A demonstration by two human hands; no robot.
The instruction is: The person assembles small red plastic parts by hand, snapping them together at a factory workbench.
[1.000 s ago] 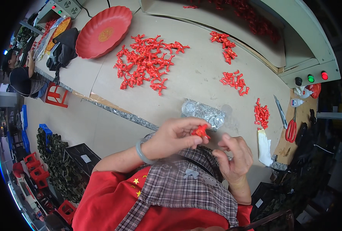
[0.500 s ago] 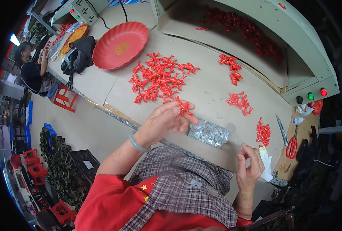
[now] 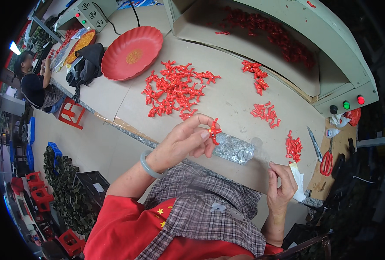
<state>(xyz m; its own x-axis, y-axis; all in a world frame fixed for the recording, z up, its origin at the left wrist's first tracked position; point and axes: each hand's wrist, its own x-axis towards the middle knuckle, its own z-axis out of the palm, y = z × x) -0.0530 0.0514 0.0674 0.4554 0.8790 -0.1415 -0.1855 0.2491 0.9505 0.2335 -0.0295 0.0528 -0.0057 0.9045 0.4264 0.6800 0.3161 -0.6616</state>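
My left hand (image 3: 184, 141) pinches a small red plastic part (image 3: 213, 129) between thumb and fingers, just above the near end of a clear bag of small round caps (image 3: 235, 148). A big pile of red plastic parts (image 3: 176, 89) lies beyond the hand on the beige table (image 3: 227, 99). My right hand (image 3: 282, 184) hovers at the table's near edge with fingers curled; something tiny may be between its fingertips, but it is too small to tell. A grey bangle (image 3: 148, 164) is on my left wrist.
A red dish (image 3: 132, 52) sits at the far left. Smaller red part clusters (image 3: 265, 113) (image 3: 293, 146) (image 3: 255, 76) lie to the right. Red-handled scissors (image 3: 326, 159) and a blade (image 3: 313, 143) rest at the right edge. A green bin (image 3: 262, 34) stands behind. Another person (image 3: 34, 84) sits at far left.
My left hand carried the red part from the pile back toward the clear bag. My right hand dropped lower and farther right, near the table edge.
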